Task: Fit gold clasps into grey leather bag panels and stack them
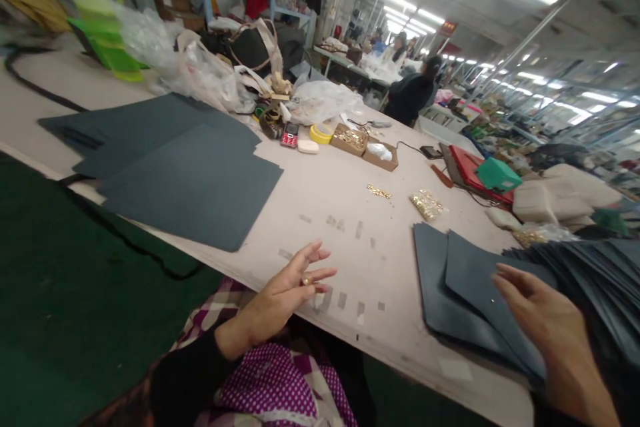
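My left hand (290,290) is over the front edge of the pale table (330,200), fingers spread, holding nothing. At the right, my right hand (543,310) hovers at a dark sheet (480,273) lying on another dark sheet (433,280); its fingers are bent, and whether they touch the sheet is unclear. A fanned stack of dark sheets (595,280) lies beyond that hand. More dark sheets (195,180) overlap on the left of the table. Small gold pieces (379,191) lie mid-table beside a clear bag of gold pieces (427,204).
Along the back are cardboard boxes (350,139), yellow tape (321,133), a red phone (289,135), plastic bags (320,101) and a green container (107,47). A teal block (499,175) sits on a red item. A person (413,93) in dark clothes is further back.
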Motion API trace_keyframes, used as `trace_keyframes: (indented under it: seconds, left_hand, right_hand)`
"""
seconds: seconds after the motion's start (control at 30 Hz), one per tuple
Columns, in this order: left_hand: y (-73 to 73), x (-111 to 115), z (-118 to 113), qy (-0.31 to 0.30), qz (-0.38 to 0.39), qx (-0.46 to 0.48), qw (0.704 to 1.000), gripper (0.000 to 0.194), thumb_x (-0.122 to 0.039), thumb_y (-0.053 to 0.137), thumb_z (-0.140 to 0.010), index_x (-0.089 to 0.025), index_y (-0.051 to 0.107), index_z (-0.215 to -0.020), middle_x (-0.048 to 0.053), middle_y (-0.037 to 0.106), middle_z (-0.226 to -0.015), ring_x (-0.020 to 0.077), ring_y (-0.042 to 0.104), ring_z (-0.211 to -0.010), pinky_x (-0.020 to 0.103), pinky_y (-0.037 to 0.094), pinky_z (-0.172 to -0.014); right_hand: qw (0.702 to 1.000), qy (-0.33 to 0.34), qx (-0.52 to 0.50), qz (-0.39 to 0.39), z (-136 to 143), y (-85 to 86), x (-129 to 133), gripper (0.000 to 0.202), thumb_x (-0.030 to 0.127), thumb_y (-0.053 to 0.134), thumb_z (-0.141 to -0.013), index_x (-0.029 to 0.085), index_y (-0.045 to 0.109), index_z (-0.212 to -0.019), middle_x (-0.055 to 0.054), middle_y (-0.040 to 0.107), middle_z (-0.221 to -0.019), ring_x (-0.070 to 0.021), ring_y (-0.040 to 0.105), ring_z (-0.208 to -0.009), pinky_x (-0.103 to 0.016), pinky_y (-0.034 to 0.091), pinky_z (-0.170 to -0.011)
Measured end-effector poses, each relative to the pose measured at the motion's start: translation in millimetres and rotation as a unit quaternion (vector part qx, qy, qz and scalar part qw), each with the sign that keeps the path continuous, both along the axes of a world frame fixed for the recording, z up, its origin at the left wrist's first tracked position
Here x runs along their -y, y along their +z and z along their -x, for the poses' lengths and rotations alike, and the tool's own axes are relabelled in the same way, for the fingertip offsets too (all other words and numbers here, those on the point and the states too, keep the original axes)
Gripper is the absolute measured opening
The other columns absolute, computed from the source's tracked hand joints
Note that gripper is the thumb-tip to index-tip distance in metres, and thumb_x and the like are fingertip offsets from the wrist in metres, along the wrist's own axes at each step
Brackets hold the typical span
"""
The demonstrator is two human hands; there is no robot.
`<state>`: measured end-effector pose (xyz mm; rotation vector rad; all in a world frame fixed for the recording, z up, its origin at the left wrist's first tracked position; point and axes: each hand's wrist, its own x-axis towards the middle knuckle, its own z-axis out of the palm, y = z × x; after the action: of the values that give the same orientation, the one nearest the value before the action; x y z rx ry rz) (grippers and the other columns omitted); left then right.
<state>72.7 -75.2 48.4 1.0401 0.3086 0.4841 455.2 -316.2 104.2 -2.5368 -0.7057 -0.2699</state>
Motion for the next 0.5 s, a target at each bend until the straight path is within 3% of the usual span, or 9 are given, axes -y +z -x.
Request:
trace_keyframes:
  seconds: [0.07, 0.17, 0.23, 0.37, 0.5]
  left_hand:
    - [0.6, -2.5, -1.1, 0.016, 0.072, 0.024, 0.997, 0.064, -0.015, 0.059, -0.083, -0.029, 0.039, -0.143, 0.012, 0.041, -0.149, 0.0288, 0.047, -0.133, 0.047, 0.037, -0.108]
    - [4.5, -7.1, -0.6, 0.052, 0.155, 0.056, 0.985, 0.058, -0.010, 0.061, -0.080, -0.025, 0.050, -0.134, 0.011, 0.047, -0.145, 0.0281, 0.043, -0.136, 0.047, 0.031, -0.114]
    - [7.7, -10.2, 1.1, 0.074, 0.179, 0.070, 0.979, 0.053, -0.009, 0.061, -0.080, -0.024, 0.055, -0.130, 0.010, 0.050, -0.144, 0.0269, 0.043, -0.137, 0.045, 0.029, -0.116]
    - [11.7, -15.7, 5.8, 0.124, 0.203, 0.076, 0.968, 0.046, -0.009, 0.059, -0.083, -0.022, 0.058, -0.127, 0.008, 0.052, -0.143, 0.0244, 0.041, -0.138, 0.043, 0.028, -0.117]
    - [10.5, -20.9, 11.1, 0.173, 0.209, 0.093, 0.958, 0.044, -0.008, 0.057, -0.082, -0.019, 0.060, -0.125, 0.009, 0.056, -0.140, 0.0226, 0.044, -0.136, 0.039, 0.026, -0.118]
  right_hand:
    - [0.987, 0.112, -0.099, -0.059, 63.2, -12.9, -45.4, 0.041, 0.051, 0.065, -0.068, 0.024, 0.075, -0.097, -0.013, 0.075, -0.088, -0.0279, 0.069, -0.077, -0.043, 0.051, -0.073]
    - [0.927, 0.298, -0.208, -0.098, 154.4, -29.2, -103.5, 0.029, 0.043, 0.066, -0.078, 0.021, 0.074, -0.096, -0.008, 0.075, -0.091, -0.0228, 0.070, -0.080, -0.035, 0.055, -0.075]
    - [0.887, 0.379, -0.241, -0.112, 202.3, -35.0, -129.7, 0.020, 0.035, 0.065, -0.083, 0.021, 0.073, -0.096, -0.005, 0.075, -0.088, -0.0188, 0.069, -0.077, -0.030, 0.055, -0.073]
    - [0.835, 0.441, -0.296, -0.146, 260.7, -37.0, -163.2, 0.018, 0.023, 0.064, -0.084, 0.021, 0.072, -0.100, -0.004, 0.075, -0.091, -0.0158, 0.068, -0.077, -0.026, 0.055, -0.072]
    - [0.825, 0.434, -0.327, -0.158, 285.7, -41.1, -182.8, 0.020, 0.026, 0.066, -0.085, 0.020, 0.071, -0.103, -0.003, 0.075, -0.092, -0.0154, 0.068, -0.075, -0.026, 0.055, -0.071]
